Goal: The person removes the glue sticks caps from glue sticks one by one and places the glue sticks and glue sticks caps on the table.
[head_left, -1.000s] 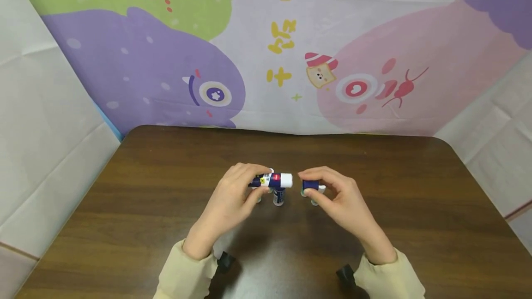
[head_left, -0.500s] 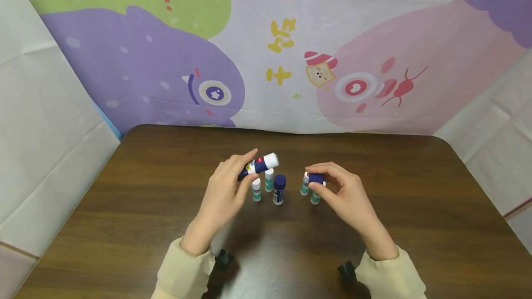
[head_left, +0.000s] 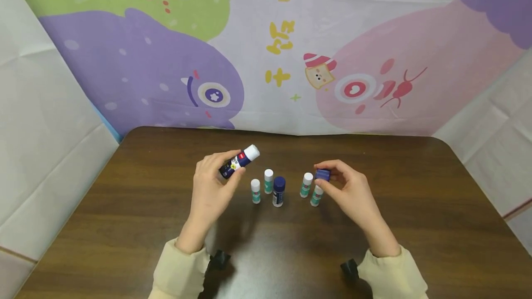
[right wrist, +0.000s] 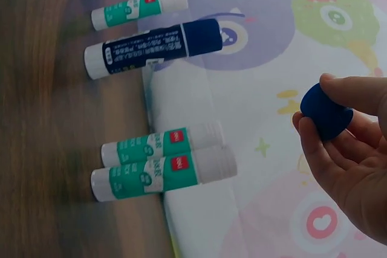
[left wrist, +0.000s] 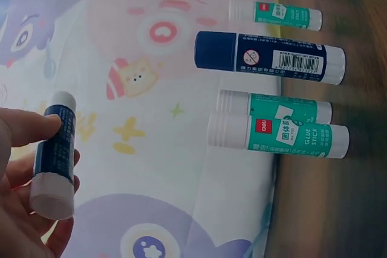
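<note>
My left hand (head_left: 208,190) holds a dark blue glue stick (head_left: 235,164) off the table, tilted with its white end up and to the right. Thumb and fingers wrap its blue body in the left wrist view. My right hand (head_left: 353,195) pinches a blue cap (right wrist: 327,113) between thumb and fingers, above the right pair of small glue sticks. Between the hands, a capped blue glue stick (head_left: 278,193) stands upright on the table. Small green glue sticks with white caps stand on both sides of it: one (head_left: 255,192) at left, another (head_left: 306,185) at right.
The brown wooden table (head_left: 133,225) ends at a cartoon-printed cloth (head_left: 287,114) behind. White cloth panels (head_left: 50,142) stand at both sides. A black strap piece (head_left: 350,269) shows at the right sleeve.
My left hand has moved left and up with the glue stick, tilting its white end upward. My right hand has shifted slightly right with the cap, so the two are farther apart.
</note>
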Demonstrator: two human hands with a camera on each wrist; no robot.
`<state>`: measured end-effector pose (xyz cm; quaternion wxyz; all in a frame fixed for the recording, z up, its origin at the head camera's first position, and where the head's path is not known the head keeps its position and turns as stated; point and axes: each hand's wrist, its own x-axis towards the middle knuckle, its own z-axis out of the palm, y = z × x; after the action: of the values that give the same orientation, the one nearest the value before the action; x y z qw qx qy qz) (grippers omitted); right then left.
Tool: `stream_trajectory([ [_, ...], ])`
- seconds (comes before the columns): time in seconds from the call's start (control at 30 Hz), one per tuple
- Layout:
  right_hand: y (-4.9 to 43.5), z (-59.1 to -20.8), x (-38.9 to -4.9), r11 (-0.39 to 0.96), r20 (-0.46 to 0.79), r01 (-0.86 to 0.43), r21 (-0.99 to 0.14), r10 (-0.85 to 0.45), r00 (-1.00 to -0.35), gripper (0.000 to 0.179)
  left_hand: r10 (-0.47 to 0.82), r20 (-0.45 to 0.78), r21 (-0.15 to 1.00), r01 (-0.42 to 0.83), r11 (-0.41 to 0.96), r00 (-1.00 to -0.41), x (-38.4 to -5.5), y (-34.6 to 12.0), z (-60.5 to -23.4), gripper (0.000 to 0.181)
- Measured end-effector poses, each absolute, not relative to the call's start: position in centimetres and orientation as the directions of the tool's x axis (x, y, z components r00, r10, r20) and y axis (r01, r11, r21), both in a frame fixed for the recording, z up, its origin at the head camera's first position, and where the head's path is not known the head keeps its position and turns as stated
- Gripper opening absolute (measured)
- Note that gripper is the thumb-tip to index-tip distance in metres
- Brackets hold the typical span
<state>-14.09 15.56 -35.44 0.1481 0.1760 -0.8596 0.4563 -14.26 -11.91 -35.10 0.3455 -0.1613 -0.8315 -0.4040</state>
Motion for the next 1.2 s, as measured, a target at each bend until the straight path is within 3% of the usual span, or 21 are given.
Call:
stream_trajectory([
  [0.27,16.5,-36.0,-15.1,0.58,0.347,-0.36,-0.731,-0.139,-0.928,0.027,-0.153,0.596,0.697,0.413,0.586,-0.788,-14.6,-12.3,-35.6,0.033],
  [0.57,16.8,-36.4,-15.7,0.59,0.371,-0.319,-0.742,-0.035,-0.928,0.028,-0.18,0.47,0.82,0.352,0.45,-0.864,-15.3,-12.3,-36.7,0.035],
  [0.9,16.9,-36.2,-16.2,0.618,0.363,-0.253,-0.744,0.055,-0.93,0.031,-0.179,0.412,0.837,0.294,0.462,-0.893,-15.7,-12.4,-37.3,0.032],
  [1.2,17.3,-38.0,-17.2,0.672,0.265,-0.215,-0.708,-0.03,-0.964,0.046,-0.166,0.332,0.85,0.218,0.479,-0.929,-16.0,-12.6,-38.3,0.032],
])
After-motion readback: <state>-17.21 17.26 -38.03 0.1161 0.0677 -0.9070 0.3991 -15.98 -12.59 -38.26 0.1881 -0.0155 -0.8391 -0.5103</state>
